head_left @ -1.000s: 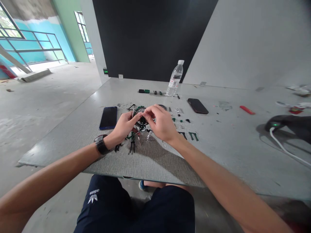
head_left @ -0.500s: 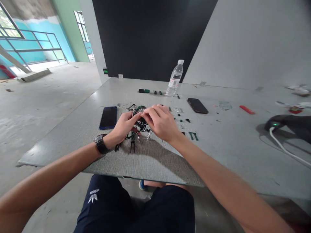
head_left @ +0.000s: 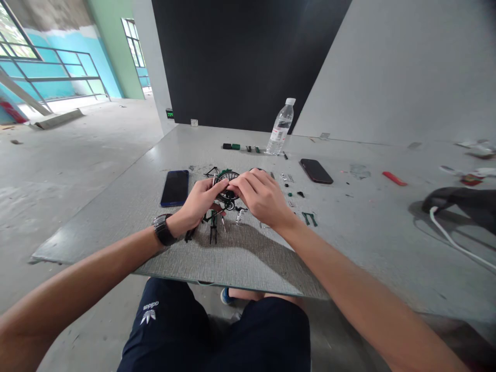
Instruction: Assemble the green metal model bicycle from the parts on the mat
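Gripping a spoked wheel (head_left: 230, 176) between thumb and fingers of the left hand (head_left: 199, 199), near the middle of the table (head_left: 96, 217). Meeting it with the right hand (head_left: 263, 199), curled narrow at the fingertips; impossible to tell whether pinching the wheel itself or some smaller piece. Just below, close to a chainring (head_left: 230, 205) and, nearer the table's edge, to a fork (head_left: 213, 232). Spread farther out, among green parts (head_left: 310, 219) and a bottle (head_left: 280, 129).

Likely to twist or spring loose if pressed unevenly in so light a hold, or to scatter small pieces if brushed by a forearm. Hidden behind knuckles at the wheel's right side; hard to make out, too, whether touching the table or lifted clear. Too small to identify among the silver bits (head_left: 284, 176).
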### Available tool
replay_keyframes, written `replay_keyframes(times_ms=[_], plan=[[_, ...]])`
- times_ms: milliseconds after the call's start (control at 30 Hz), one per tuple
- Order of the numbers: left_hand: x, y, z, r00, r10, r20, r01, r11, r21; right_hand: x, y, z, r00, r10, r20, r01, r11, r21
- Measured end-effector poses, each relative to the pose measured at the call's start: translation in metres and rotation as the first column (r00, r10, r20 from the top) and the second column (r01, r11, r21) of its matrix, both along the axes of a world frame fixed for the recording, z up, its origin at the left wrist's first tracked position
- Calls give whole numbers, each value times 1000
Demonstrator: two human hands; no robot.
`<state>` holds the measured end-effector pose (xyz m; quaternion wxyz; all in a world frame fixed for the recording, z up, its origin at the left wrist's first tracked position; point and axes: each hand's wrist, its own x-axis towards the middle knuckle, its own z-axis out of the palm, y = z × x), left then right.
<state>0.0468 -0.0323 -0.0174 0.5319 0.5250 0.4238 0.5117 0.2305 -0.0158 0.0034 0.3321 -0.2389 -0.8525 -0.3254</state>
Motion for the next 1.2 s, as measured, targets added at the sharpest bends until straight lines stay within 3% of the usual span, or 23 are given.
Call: replay_keyframes(times_ms=[367, 633, 1033, 1200], plan=[[2, -1, 3, 999, 35, -4, -35, 999, 31, 0, 2, -2, 998, 28, -59, -36, 990, -139], [1, 1, -1, 996, 71, -51, -67, 994, 86, 0, 2, -3, 995, 24, -92, -37, 990, -137], [1, -2, 4, 1000, -10, 10, 9, 998, 61, 0, 3, -6, 990, 2, -141, -26, 985, -172], [2, -2, 6, 1000, 9, 11, -10, 997, 70, 0, 2, -4, 987, 36, -155, -64, 982, -179]])
